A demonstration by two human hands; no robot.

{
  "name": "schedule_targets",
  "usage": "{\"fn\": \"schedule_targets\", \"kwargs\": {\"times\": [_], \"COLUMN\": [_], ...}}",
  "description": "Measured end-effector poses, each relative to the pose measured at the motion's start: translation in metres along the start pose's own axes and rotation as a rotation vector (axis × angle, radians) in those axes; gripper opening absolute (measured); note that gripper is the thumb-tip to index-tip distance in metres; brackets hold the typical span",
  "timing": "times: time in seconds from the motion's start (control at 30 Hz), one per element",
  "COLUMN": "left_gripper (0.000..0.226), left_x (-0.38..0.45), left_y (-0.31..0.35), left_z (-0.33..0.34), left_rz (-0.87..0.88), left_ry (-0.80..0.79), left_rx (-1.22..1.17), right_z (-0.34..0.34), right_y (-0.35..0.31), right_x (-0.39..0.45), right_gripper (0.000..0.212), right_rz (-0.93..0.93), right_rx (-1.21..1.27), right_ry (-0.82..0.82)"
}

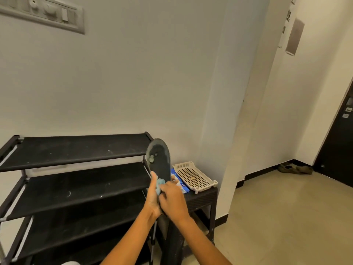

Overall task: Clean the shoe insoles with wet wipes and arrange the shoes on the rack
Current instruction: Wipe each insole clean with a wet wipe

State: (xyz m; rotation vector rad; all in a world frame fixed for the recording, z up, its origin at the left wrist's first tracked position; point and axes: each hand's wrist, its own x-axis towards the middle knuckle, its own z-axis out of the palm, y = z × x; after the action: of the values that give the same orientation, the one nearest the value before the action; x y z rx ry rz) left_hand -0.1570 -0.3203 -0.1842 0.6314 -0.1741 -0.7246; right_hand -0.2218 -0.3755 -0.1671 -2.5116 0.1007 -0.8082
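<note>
Upright, insole [159,159] long axis vertical, toe up; left hand [152,199] fingers grip heel; right hand [172,199] fingers pinch wipe [159,185].

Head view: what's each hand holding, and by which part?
Left hand holds the dark insole by its lower end, worn end pointing up. Right hand presses a light blue wipe onto the insole just above that grip.

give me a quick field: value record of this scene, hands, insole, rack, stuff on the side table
left hand: holds the insole's lower end
right hand: presses a blue wet wipe on the insole
insole: dark, held upright, pale worn patches near its top
shoe rack: black, tiered, no shoes on the visible shelves
side table: black, carries a cream perforated basket and a blue pack
</note>
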Motion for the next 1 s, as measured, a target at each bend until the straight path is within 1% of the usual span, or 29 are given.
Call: {"fn": "schedule_targets", "kwargs": {"times": [0.07,0.1,0.13,0.17,0.2,0.27,0.3,0.4,0.47,0.53,0.63,0.67,0.7,0.73,0.8,0.83,0.87,0.93,1.0], "left_gripper": [0.078,0.079,0.078,0.078,0.077,0.071,0.069,0.069,0.072,0.073,0.077,0.075,0.070,0.062,0.045,0.040,0.039,0.043,0.055], "left_x": [0.003,0.004,0.004,0.001,0.000,-0.005,-0.010,-0.010,-0.010,-0.007,-0.002,-0.001,-0.003,-0.004,-0.004,-0.006,-0.009,-0.010,-0.006], "left_y": [0.003,0.006,0.009,0.012,0.014,0.014,0.012,0.003,0.001,-0.002,-0.004,-0.006,-0.006,-0.007,-0.010,-0.012,-0.012,-0.014,-0.016], "left_z": [-0.008,-0.011,-0.013,-0.011,-0.010,-0.006,-0.001,0.006,0.009,0.003,-0.012,-0.015,-0.015,-0.012,-0.008,-0.004,0.001,0.006,0.005], "left_rz": [-0.006,-0.023,-0.039,-0.043,-0.046,-0.038,-0.029,-0.044,-0.049,-0.043,-0.035,-0.048,-0.058,-0.061,-0.046,-0.036,-0.024,0.016,0.059], "left_ry": [0.017,0.027,0.016,-0.009,-0.035,-0.077,-0.080,-0.033,-0.018,-0.005,0.042,0.048,0.044,0.035,0.019,0.009,0.008,0.014,0.023], "left_rx": [-0.066,-0.084,-0.080,-0.056,-0.035,-0.001,0.000,-0.061,-0.073,-0.061,-0.093,-0.092,-0.076,-0.053,0.018,0.038,0.051,0.048,-0.028], "right_z": [-0.002,-0.005,-0.009,-0.013,-0.016,-0.020,-0.021,-0.006,0.008,0.014,0.002,-0.003,-0.008,-0.011,-0.017,-0.019,-0.020,-0.019,-0.011], "right_y": [0.001,0.005,0.013,0.018,0.024,0.029,0.028,0.023,0.017,0.013,0.016,0.019,0.022,0.026,0.029,0.029,0.029,0.027,0.024], "right_x": [-0.019,-0.024,-0.024,-0.021,-0.014,0.004,0.013,0.020,0.007,-0.011,-0.031,-0.031,-0.027,-0.021,-0.005,0.003,0.011,0.018,0.016], "right_gripper": [0.017,0.018,0.019,0.018,0.016,0.020,0.024,0.036,0.039,0.037,0.032,0.031,0.029,0.027,0.027,0.028,0.028,0.028,0.025], "right_rz": [-0.047,-0.078,-0.093,-0.079,-0.038,0.042,0.057,0.046,0.015,-0.034,-0.100,-0.122,-0.125,-0.095,0.023,0.070,0.094,0.088,0.039], "right_rx": [0.064,0.083,0.105,0.126,0.160,0.181,0.149,0.009,-0.032,0.012,0.098,0.126,0.161,0.199,0.237,0.239,0.233,0.150,0.023], "right_ry": [-0.113,-0.143,-0.137,-0.078,0.020,0.218,0.239,0.095,0.073,0.053,-0.081,-0.088,-0.048,0.032,0.207,0.238,0.208,0.053,-0.025]}}
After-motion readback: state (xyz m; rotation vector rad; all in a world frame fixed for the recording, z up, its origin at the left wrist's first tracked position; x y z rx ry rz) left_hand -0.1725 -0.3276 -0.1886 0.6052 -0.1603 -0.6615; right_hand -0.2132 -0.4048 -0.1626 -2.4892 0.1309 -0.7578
